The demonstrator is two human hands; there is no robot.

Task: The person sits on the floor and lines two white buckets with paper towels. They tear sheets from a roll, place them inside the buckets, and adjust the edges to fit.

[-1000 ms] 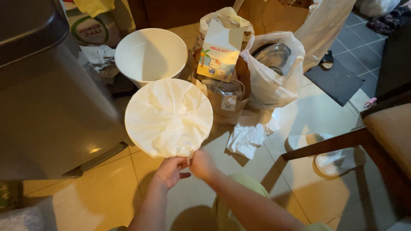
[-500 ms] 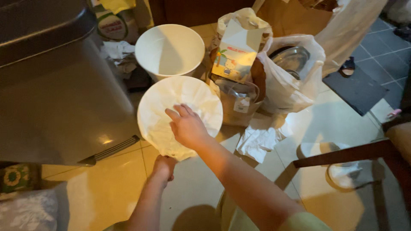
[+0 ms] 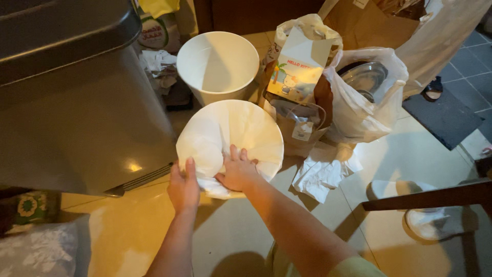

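Hands meet at the centre of the frame over a white liner bag (image 3: 230, 133) fitted in a small round bin: left hand (image 3: 183, 187) grips its near rim, thumb on top, while right hand (image 3: 237, 172) presses open-fingered into the bag's inside. Above stands an empty white bin (image 3: 218, 64); a grey metal bin (image 3: 72, 97) fills the upper left; crumpled paper (image 3: 323, 172) lies at right

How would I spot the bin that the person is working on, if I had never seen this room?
Start at the big metal pedal bin on the left. Beside its front corner, both hands hold a small round bin: left hand on the rim, right hand inside. Unlike the bare white bin behind, a white liner bag covers it.
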